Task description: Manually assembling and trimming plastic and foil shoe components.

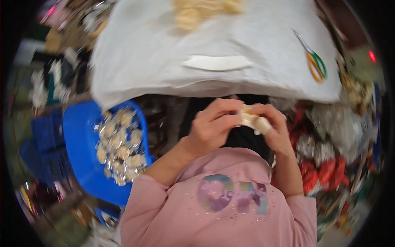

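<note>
In front of my body, just below the table's near edge, both hands meet around a small cream-and-white piece (249, 119), soft-looking like cloth. My left hand (214, 123) pinches its left end between thumb and fingers. From the other side my right hand (275, 125) grips it, with a white end sticking out by the thumb. Its exact kind is blurred and partly hidden by the fingers. A curved white strip (217, 63) lies on the white-covered table (152, 49) just beyond my hands.
Scissors (312, 61) with one green and one orange handle lie at the table's right. Cream soft pieces (189, 18) sit at the far edge. At left, a blue plastic seat (82, 156) carries several cream pieces in clear wrapping (121, 144). Plastic bags (337, 131) crowd the right side.
</note>
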`<state>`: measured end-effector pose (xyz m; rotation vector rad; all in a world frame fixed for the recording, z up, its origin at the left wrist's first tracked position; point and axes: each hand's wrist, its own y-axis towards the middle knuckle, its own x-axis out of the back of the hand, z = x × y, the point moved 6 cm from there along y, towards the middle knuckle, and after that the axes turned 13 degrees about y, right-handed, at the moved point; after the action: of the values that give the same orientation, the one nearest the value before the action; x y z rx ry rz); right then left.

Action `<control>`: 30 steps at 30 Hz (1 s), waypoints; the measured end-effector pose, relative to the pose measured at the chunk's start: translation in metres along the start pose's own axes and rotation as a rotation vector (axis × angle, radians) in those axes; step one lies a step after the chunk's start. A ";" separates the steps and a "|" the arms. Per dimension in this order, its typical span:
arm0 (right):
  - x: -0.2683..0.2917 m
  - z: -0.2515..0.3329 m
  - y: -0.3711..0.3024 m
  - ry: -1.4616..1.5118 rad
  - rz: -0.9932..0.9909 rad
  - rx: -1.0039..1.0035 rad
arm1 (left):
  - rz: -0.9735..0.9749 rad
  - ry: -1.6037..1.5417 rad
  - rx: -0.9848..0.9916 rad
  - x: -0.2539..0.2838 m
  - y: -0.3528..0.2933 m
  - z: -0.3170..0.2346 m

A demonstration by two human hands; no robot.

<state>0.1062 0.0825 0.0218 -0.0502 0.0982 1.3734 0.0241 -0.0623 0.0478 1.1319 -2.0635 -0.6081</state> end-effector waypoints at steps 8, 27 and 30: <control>-0.023 -0.007 0.039 -0.026 0.065 0.116 | -0.193 0.697 0.306 0.125 -0.055 0.030; -0.003 0.036 0.093 -0.485 -0.037 0.412 | 0.291 1.416 1.136 0.232 -0.217 0.021; -0.016 0.041 0.103 -0.619 0.061 0.501 | 0.150 1.459 1.023 0.234 -0.166 0.016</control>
<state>0.0039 0.0908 0.0663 0.7966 -0.0792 1.3361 0.0120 -0.3466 0.0070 1.2475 -0.9735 1.2065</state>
